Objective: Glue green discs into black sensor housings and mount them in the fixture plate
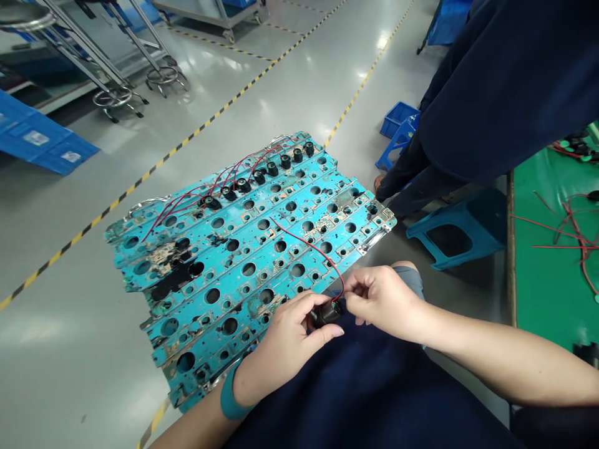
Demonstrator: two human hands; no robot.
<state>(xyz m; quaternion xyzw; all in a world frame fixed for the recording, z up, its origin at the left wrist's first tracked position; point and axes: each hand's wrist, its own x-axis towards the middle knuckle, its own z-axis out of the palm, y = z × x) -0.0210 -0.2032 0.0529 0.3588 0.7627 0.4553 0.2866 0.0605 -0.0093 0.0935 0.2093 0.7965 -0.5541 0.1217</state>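
Observation:
My left hand point(285, 340) is closed around a small black part point(326, 313) held just over my lap. My right hand point(381, 298) pinches the same part where its red wire point(306, 242) comes out. That wire runs up and left across a worn turquoise fixture board point(234, 262) full of round holes, which rests on my knees. Along the board's far edge sits a row of several black parts point(259, 176), each with red wires trailing left. A teal band is on my left wrist.
Another person in dark blue clothing point(505, 87) stands at the upper right beside a blue plastic stool point(461, 231). A green-topped bench point(552, 262) with loose red wires is on the right. Metal stools point(140, 81) and blue crates point(42, 140) stand on the grey floor at left.

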